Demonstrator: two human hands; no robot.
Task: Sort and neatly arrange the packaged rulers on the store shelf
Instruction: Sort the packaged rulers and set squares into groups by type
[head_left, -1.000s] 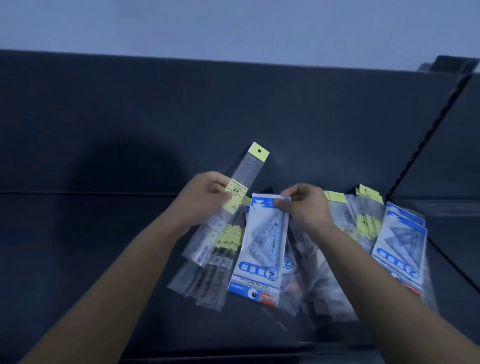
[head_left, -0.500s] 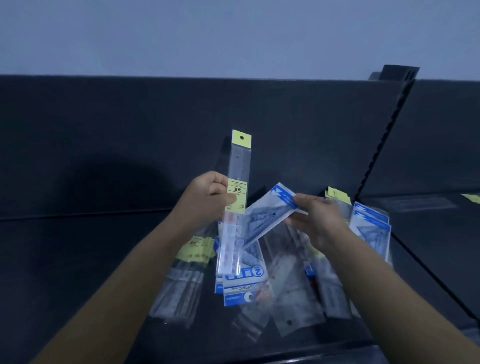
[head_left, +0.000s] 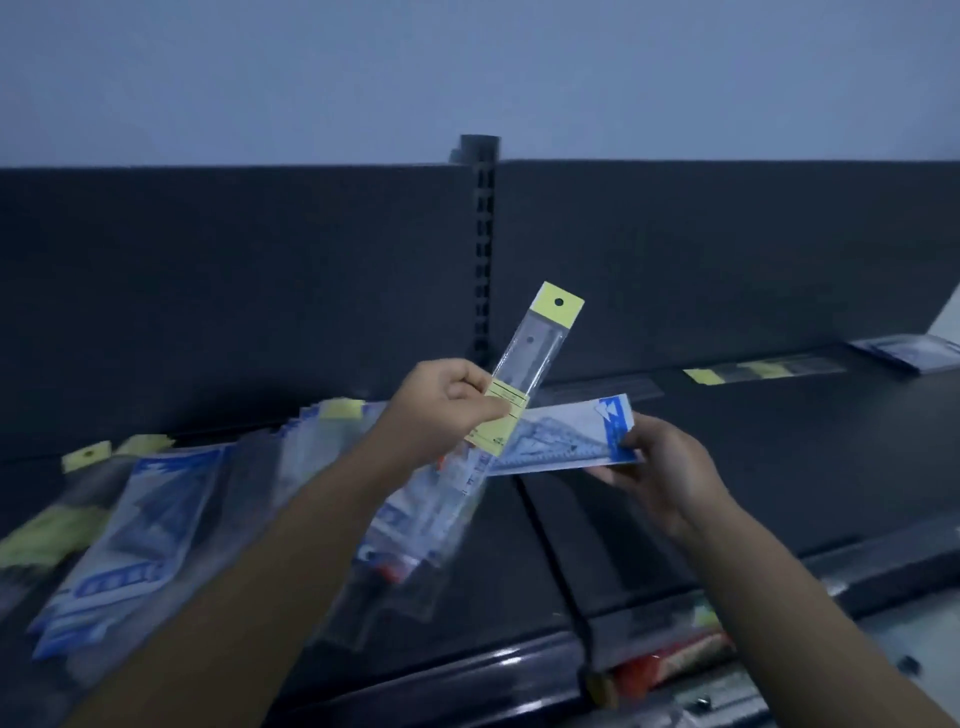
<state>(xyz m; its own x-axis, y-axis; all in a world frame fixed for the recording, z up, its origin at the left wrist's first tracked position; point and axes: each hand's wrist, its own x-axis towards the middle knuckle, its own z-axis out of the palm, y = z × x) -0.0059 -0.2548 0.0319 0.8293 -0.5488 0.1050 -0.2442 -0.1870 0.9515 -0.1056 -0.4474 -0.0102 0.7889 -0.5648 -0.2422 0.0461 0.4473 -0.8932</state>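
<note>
My left hand (head_left: 441, 410) grips a long clear ruler pack with a yellow header (head_left: 524, 374), held tilted up above the dark shelf (head_left: 779, 447). My right hand (head_left: 660, 467) pinches the blue end of a blue-and-white set-square pack (head_left: 566, 436), held nearly flat over the shelf's right section. A loose heap of ruler packs (head_left: 156, 525), blue-and-white and yellow-tagged, lies on the left section of the shelf, partly hidden by my left forearm.
A slotted upright post (head_left: 483, 249) divides the dark back panel. Long rulers with yellow tags (head_left: 748, 371) lie along the back of the right section, and a dark pack (head_left: 904, 351) sits at far right. Red and yellow goods (head_left: 670, 660) show below the shelf edge.
My view and both hands have swung right, away from the heap. The right hand lifted the blue-and-white pack off the heap and carried it over the right section. The left still holds the yellow-tagged ruler.
</note>
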